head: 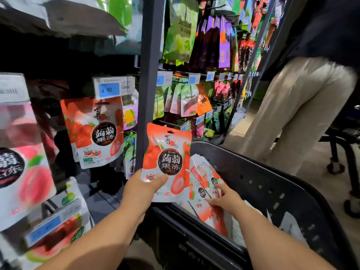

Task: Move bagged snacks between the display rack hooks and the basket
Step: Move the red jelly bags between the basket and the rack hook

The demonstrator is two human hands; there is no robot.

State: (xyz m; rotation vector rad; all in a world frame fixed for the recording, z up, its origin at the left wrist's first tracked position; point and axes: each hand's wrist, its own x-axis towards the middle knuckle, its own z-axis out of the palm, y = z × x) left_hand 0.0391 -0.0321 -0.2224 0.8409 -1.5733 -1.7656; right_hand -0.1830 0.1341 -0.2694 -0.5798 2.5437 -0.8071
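A person's left hand [140,189] grips the lower corner of a strawberry bag [167,162] reading "蒟蒻果冻" at the basket [272,172] edge; the right hand [226,199], loosely open, touches bags [204,178] inside.

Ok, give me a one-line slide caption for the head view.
Left hand holds a strawberry bag up near the rack; right hand touches more bags in the black basket.

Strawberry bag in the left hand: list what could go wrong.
The left hand grips the strawberry bag by one bottom corner; it may slip. The price tag hangs before the rack's matching bags and could block hooking it. The right hand touches leaning bags in the basket; they could slide.
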